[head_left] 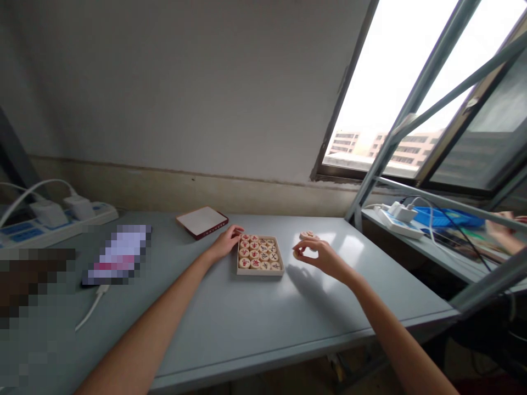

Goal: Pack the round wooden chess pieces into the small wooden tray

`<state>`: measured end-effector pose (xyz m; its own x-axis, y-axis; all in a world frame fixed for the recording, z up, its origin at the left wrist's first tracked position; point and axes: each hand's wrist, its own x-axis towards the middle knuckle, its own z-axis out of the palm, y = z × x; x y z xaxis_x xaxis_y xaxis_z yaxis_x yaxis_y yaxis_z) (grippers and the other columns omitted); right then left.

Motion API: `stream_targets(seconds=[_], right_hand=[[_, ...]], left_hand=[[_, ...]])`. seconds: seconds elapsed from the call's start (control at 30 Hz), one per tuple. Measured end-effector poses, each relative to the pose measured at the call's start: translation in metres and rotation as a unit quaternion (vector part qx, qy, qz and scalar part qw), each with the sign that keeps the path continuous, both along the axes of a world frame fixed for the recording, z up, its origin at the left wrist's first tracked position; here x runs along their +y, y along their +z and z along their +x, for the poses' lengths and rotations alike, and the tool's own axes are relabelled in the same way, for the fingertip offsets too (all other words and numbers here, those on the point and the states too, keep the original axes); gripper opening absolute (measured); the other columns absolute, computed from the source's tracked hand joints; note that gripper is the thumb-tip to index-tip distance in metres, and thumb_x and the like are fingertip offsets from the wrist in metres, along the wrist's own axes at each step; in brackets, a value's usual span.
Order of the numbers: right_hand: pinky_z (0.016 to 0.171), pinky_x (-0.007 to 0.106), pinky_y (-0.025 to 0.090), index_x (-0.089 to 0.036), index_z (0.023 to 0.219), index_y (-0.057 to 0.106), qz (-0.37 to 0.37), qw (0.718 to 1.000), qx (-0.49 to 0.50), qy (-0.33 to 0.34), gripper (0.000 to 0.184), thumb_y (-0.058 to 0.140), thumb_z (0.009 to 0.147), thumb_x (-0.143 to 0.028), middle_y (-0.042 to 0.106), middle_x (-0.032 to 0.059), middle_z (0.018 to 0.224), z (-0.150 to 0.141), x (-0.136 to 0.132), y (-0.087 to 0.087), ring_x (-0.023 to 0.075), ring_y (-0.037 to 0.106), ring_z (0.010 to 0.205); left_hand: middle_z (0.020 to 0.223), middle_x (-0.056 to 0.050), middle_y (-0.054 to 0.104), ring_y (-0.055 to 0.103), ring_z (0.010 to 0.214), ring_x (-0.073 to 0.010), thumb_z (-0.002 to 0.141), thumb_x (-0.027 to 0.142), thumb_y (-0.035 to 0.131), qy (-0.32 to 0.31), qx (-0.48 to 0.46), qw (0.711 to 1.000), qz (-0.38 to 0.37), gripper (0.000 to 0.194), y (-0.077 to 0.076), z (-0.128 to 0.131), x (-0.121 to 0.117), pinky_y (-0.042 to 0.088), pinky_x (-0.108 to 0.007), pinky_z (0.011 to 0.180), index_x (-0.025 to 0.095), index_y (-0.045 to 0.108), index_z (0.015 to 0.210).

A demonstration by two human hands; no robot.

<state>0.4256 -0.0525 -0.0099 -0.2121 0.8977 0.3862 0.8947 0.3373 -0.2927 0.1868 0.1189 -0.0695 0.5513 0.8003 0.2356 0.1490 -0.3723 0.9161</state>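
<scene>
A shallow wooden box point(259, 271) lies on the grey table point(255, 323), filled with several round wooden chess pieces marked in red and black. My left hand point(228, 240) rests against the box's left rim, fingers curled on its edge. My right hand point(319, 255) hovers to the right of the box, pinching one round chess piece point(296, 254) between thumb and fingers. A few more loose chess pieces point(308, 235) lie on the table just behind that hand.
The box's dark red lid point(202, 221) lies behind the left hand. A phone point(117, 254) on a white cable sits at the left, a power strip point(53, 218) behind it. An open window and another desk with cables stand to the right, where another person's hand point(500, 229) shows.
</scene>
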Motion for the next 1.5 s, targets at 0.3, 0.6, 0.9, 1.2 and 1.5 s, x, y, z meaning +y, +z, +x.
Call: stream_targets(seconds=[0.3,0.6,0.9,1.2,1.5], right_hand=[[0.074,0.040,0.037,-0.027,0.091,0.062,0.011,0.971,-0.136,-0.199,0.016,0.053,0.077,-0.026,0.057,0.0053,0.102,0.053,-0.016,-0.016,0.0242,0.052,0.093],[0.083,0.036,0.034,-0.028,0.115,0.051,-0.001,0.991,-0.133,-0.009,0.036,0.052,0.079,-0.019,0.053,0.0037,0.113,-0.044,0.048,0.003,0.0201,0.048,0.102],[0.083,0.037,0.030,-0.023,0.100,0.060,-0.013,0.994,-0.108,0.001,0.021,0.050,0.082,-0.022,0.060,0.0051,0.103,-0.072,0.082,-0.007,0.0210,0.051,0.097],[0.079,0.030,0.035,-0.022,0.078,0.063,-0.075,0.996,0.055,0.008,0.010,0.064,0.068,-0.024,0.064,-0.0007,0.087,-0.040,0.077,-0.003,0.0172,0.056,0.083],[0.080,0.030,0.033,-0.024,0.080,0.063,-0.046,0.998,0.043,-0.018,0.011,0.064,0.069,-0.026,0.065,-0.0044,0.079,-0.044,0.071,0.001,0.0136,0.057,0.076]], left_hand=[[0.092,-0.007,0.059,0.055,0.089,-0.0154,0.072,0.012,0.044,-0.005,0.004,1.000,-0.009,0.021,0.001,-0.002,0.000,0.043,-0.029,0.083,0.014,0.051,0.091],[0.095,-0.012,0.062,0.056,0.091,-0.0202,0.072,0.022,0.049,0.010,0.100,0.992,0.079,0.025,0.009,-0.008,0.000,0.040,-0.030,0.085,0.008,0.062,0.088],[0.093,-0.010,0.064,0.056,0.089,-0.0183,0.073,0.023,0.048,0.004,0.113,0.990,0.090,0.025,0.011,-0.009,0.000,0.041,-0.027,0.083,0.010,0.063,0.088],[0.094,-0.010,0.063,0.056,0.089,-0.0185,0.073,0.025,0.047,0.005,0.105,0.991,0.088,0.026,0.010,-0.009,-0.002,0.041,-0.028,0.083,0.010,0.062,0.088],[0.091,-0.008,0.063,0.056,0.088,-0.0178,0.074,0.026,0.048,0.009,0.091,0.992,0.086,0.022,0.011,-0.009,-0.004,0.041,-0.028,0.083,0.013,0.062,0.085]])
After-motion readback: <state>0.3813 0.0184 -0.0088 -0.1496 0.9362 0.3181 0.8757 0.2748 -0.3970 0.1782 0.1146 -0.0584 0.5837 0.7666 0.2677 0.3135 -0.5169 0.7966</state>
